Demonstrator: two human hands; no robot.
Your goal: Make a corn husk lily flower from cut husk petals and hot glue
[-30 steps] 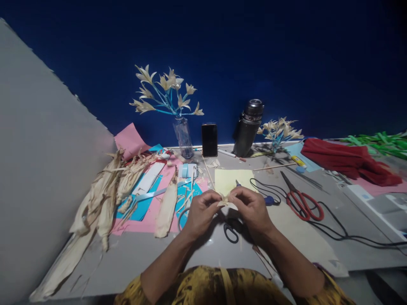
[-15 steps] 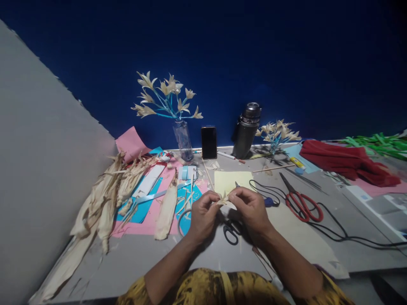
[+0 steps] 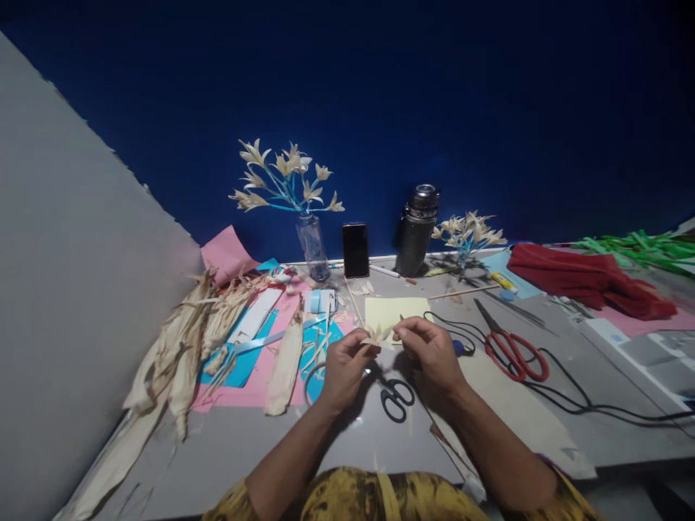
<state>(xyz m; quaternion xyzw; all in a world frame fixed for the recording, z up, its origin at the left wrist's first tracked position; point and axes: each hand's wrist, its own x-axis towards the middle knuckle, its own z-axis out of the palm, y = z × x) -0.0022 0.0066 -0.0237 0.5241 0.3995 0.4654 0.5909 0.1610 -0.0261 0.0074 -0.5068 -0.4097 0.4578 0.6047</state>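
Pinching a pale flower (image 3: 381,338) at lower centre
Left hand (image 3: 346,366) grips it, spread crosswise; right hand (image 3: 433,356) curls near its right end, hold unclear.

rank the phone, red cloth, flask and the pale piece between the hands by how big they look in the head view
1. red cloth
2. flask
3. phone
4. pale piece, judged by its visible part; some is hidden

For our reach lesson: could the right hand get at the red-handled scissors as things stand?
Likely yes: the red-handled scissors lie right of the right hand, handles showing, though black cord lies close.
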